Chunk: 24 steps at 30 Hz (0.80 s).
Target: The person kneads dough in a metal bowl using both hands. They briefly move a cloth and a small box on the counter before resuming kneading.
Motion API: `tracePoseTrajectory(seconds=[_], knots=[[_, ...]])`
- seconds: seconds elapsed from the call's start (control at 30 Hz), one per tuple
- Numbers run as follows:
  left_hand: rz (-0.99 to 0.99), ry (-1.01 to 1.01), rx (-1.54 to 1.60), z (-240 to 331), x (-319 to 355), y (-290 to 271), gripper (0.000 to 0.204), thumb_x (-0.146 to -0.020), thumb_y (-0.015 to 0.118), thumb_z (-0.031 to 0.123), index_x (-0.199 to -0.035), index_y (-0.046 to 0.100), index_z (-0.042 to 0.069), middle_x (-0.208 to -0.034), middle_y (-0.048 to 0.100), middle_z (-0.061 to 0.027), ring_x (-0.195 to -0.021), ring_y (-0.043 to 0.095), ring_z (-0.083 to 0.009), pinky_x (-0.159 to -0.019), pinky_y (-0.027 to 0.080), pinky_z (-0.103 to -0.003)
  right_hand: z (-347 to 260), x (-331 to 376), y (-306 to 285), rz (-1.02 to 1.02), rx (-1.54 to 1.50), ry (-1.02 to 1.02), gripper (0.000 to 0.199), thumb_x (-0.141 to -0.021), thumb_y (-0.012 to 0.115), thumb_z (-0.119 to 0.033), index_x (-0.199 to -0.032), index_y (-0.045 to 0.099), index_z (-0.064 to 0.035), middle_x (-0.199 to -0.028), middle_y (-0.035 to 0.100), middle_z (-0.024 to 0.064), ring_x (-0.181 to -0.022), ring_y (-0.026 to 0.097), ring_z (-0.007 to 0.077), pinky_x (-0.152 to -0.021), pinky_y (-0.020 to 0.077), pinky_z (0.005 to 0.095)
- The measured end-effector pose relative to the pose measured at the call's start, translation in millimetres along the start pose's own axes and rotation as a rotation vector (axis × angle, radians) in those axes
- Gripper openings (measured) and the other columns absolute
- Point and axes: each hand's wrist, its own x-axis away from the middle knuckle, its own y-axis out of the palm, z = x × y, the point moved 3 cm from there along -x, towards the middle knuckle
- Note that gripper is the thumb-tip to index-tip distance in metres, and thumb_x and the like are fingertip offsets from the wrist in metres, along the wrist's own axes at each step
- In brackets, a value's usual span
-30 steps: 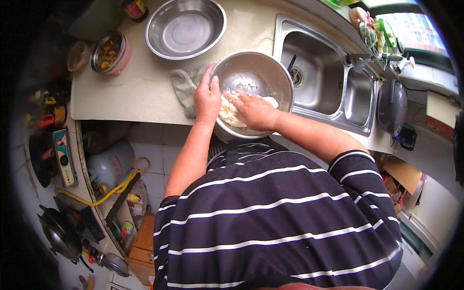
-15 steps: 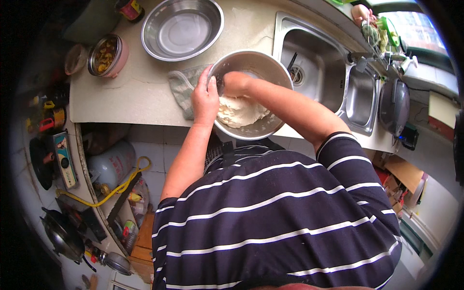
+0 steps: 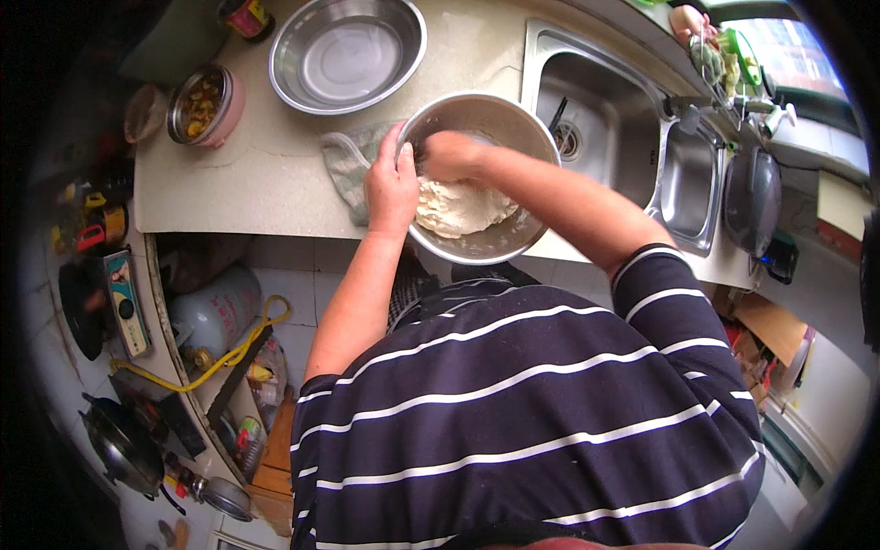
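Note:
A deep metal bowl (image 3: 490, 112) stands at the counter's front edge, close to my body. Inside it lies a lump of pale dough (image 3: 461, 211), rough on its left side. My left hand (image 3: 392, 192) is closed on the bowl's left rim, thumb over the edge. My right hand (image 3: 453, 156) is down in the bowl at the dough's far side, by the left wall. Motion smears its fingers, so their shape is unclear. A grey-green cloth (image 3: 343, 174) lies flat beside the bowl, partly behind my left hand.
A wide metal basin (image 3: 344, 57) sits behind the bowl. To the right is a double sink (image 3: 598, 115). A pink container of food (image 3: 226, 115) and a dark jar (image 3: 247, 18) stand at the left. Below the counter are a gas cylinder (image 3: 215, 307) and a yellow hose (image 3: 240, 351).
Inside the bowl, my right hand has shifted slightly up and right, and is now more blurred. The left hand keeps its hold on the rim.

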Motion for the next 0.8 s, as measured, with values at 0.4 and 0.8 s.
tracePoseTrajectory(seconds=[0.4, 0.8], knots=[[-0.028, -0.033, -0.004, 1, 1, -2, 0.034, -0.098, 0.053, 0.014, -0.132, 0.058, 0.009, -0.112, 0.068, -0.0236, -0.104, 0.067, -0.0386, -0.086, 0.053, -0.042, 18, 32, -12, 0.299, -0.069, 0.126, 0.027, -0.079, 0.058, -0.013, -0.093, 0.07, 0.0063, -0.102, 0.068, 0.031, -0.101, 0.067, 0.0405, -0.09, 0.0534, 0.0454], [-0.027, -0.052, -0.015, -3, 0, 0, 0.034, -0.101, 0.052, 0.019, -0.132, 0.058, 0.008, -0.113, 0.068, -0.0231, -0.105, 0.068, -0.0352, -0.087, 0.052, -0.04, 17, 38, -5, 0.235, -0.132, -0.123, 0.044, -0.078, 0.06, -0.014, -0.12, 0.064, 0.0013, -0.125, 0.058, 0.0279, -0.119, 0.057, 0.0377, -0.101, 0.0469, 0.0444]])
